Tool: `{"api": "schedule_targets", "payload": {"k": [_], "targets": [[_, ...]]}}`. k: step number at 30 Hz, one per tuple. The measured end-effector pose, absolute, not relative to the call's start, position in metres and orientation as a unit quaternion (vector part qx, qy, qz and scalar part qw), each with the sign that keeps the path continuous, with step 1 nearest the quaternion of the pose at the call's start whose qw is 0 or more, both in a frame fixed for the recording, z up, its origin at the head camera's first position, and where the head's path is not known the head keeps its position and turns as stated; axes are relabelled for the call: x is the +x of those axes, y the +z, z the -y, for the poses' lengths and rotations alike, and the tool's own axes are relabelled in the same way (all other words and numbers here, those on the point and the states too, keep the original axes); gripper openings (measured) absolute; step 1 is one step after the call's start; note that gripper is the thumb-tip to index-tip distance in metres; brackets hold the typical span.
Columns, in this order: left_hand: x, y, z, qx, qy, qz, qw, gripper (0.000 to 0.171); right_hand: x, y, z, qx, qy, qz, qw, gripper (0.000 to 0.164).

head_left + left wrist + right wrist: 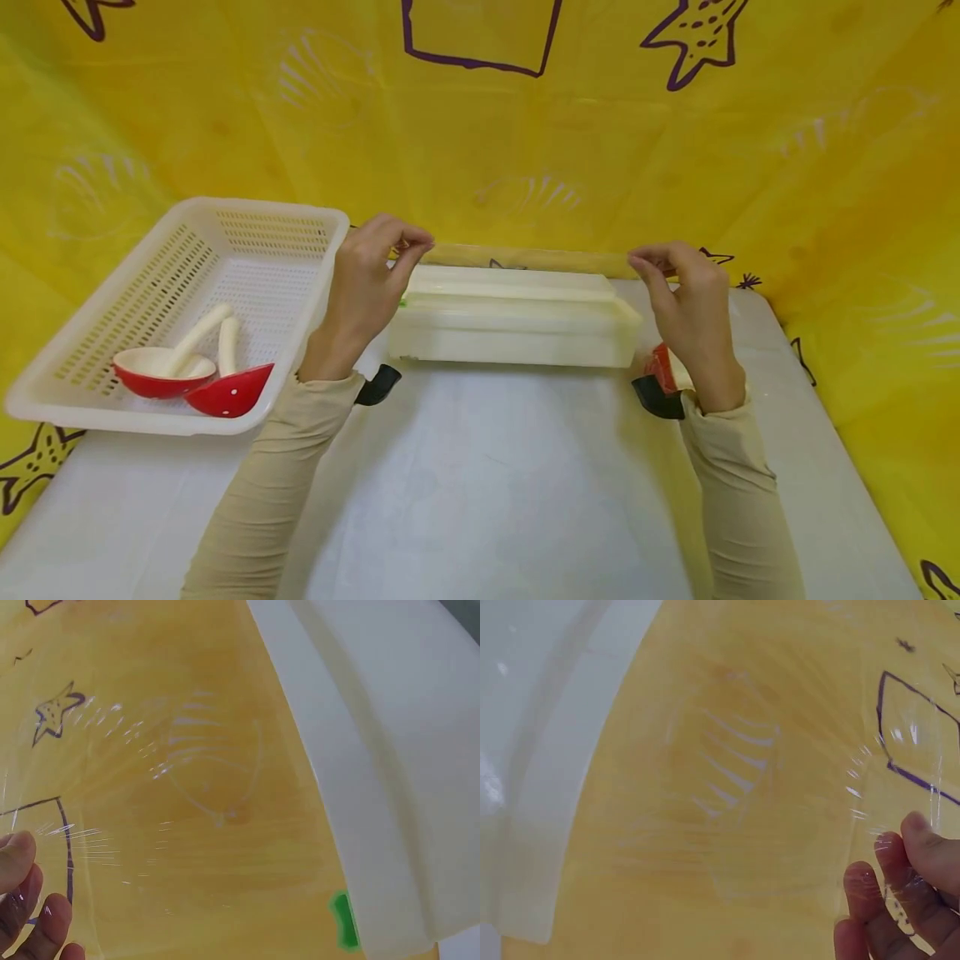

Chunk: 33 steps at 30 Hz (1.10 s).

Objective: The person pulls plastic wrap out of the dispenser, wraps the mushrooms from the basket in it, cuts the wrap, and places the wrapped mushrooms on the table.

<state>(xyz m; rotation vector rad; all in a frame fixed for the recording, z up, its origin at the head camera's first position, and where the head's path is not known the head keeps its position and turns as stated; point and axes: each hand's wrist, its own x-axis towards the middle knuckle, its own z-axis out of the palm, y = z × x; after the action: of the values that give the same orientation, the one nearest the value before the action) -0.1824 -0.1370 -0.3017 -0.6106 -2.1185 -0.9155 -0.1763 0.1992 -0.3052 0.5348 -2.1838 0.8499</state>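
Observation:
Between my two raised hands stretches a sheet of clear cling film (127,855), its wrinkles fanning out from the fingers. My left hand (362,287) pinches one corner between thumb and fingers. At the opposite corner, my right hand (688,308) pinches the film (861,787) the same way. Below and between the hands lies a long white cling film dispenser (513,343). A small green piece (344,921) shows at the dispenser's left end in the left wrist view.
On the left stands a white perforated basket (187,423) holding two red ladles (238,393) with white handles. A red and white object (662,369) is partly hidden behind my right wrist. A yellow patterned sheet (465,150) hangs behind the white table (487,483).

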Motion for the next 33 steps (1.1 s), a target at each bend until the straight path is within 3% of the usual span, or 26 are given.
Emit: {"api": "schedule_targets", "payload": {"k": [21, 33], "targets": [[-0.189, -0.29, 0.138, -0.242, -0.333, 0.821, 0.396, 0.004, -0.187, -0.295, -0.196, 0.204, 0.336, 0.839, 0.376, 0.015], [-0.196, -0.277, 0.141, -0.251, -0.331, 0.813, 0.409, 0.011, -0.194, -0.286, -0.196, 0.2, 0.321, 0.839, 0.391, 0.018]]}}
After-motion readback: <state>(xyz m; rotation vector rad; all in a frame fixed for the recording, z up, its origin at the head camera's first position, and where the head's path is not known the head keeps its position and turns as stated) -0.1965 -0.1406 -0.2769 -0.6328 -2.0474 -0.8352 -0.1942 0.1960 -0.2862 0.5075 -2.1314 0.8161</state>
